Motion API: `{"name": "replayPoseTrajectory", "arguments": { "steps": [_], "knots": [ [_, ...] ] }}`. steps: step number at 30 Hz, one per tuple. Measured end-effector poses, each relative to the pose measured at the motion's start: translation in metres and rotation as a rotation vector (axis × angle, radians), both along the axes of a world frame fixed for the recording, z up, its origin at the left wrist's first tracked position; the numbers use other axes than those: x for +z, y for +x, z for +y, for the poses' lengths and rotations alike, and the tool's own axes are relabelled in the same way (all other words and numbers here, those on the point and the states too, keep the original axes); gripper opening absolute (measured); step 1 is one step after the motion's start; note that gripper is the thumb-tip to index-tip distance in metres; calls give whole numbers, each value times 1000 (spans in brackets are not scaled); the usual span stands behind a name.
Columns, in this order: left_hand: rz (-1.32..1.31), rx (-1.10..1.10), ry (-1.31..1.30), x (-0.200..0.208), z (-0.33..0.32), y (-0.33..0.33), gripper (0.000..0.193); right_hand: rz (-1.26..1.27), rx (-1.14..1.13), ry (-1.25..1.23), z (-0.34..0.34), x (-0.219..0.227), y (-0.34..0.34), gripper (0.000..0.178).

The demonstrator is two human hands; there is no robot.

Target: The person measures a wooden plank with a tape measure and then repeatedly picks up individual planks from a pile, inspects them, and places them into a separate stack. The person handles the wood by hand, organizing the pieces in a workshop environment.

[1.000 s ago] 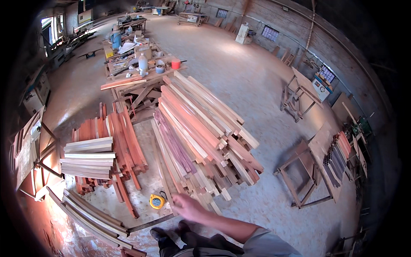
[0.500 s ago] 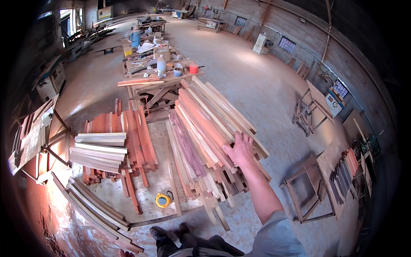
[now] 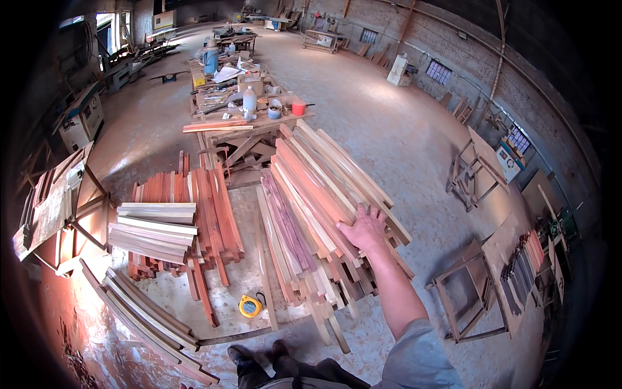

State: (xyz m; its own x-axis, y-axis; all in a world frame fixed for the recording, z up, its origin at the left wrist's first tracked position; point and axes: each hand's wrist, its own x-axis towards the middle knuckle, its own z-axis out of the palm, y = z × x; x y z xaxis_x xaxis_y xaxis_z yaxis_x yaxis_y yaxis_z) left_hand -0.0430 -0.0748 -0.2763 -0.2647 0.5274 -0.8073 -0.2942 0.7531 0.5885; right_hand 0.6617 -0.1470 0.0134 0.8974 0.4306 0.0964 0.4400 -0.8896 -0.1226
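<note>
The right hand [image 3: 366, 230] lies palm down over the wood strips [image 3: 324, 201], fingers and thumb spread apart, on their right side toward the near ends; the strips cover the right part of the tabletop [image 3: 236, 280], some jutting past its near edge. The left hand [image 3: 186, 387] barely shows, left of that edge's middle; I cannot tell its grip

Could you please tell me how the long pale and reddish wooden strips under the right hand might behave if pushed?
The long pale and reddish wooden strips under the right hand should be stiff, as they look straight. They seem unlikely to roll, given their flat faces. The upper ones may slide, since they appear loosely stacked with uneven ends.
</note>
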Motion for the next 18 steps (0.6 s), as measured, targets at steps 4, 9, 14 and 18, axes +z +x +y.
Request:
{"name": "replayPoseTrajectory", "arguments": {
  "steps": [4,9,14,18],
  "knots": [
    [5,-250,310,-27,-6,-31,26,-25,69,-59,14,-14,9,89],
    [237,-151,232,54,28,18,29,-29,129,40,-8,-9,8,85],
    [365,-161,389,81,45,28,56,92,328,380,4,-31,-41,62],
    [540,-250,489,61,66,28,57,646,787,556,56,-51,-161,46]
  ]
}}
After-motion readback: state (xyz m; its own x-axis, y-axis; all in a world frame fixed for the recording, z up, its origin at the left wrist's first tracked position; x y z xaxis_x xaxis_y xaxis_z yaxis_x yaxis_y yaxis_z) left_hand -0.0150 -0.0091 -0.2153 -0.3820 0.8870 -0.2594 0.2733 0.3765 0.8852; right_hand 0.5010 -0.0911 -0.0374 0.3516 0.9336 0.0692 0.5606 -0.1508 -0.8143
